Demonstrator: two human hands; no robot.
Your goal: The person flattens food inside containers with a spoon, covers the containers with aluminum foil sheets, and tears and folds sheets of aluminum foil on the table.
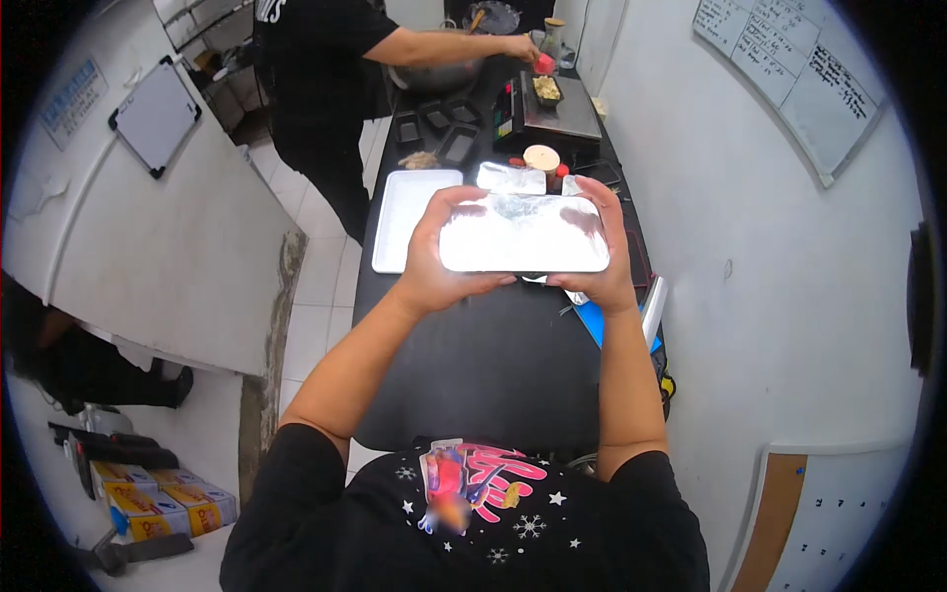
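Note:
A rectangular container covered in shiny foil (pixel 524 234) is raised above the black table (pixel 473 365), its bright top facing me. My left hand (pixel 430 255) grips its left end, with fingers over the far edge and the thumb along the near edge. At the opposite end, my right hand (pixel 612 247) clasps it the same way. Just beyond it lies another foil-covered container (pixel 511 178). To the left, a white tray (pixel 393 222) rests on the table, partly behind my left hand. The underside of the held container is hidden.
Several black containers (pixel 460 144) lie farther back. A co-worker's hand (pixel 523 47) holds a pink item over a food-filled container (pixel 546 91) on a scale (pixel 562 118). A jar with a pale lid (pixel 542 158) stands nearer. A foil roll (pixel 654 311) and blue item (pixel 592 321) lie right.

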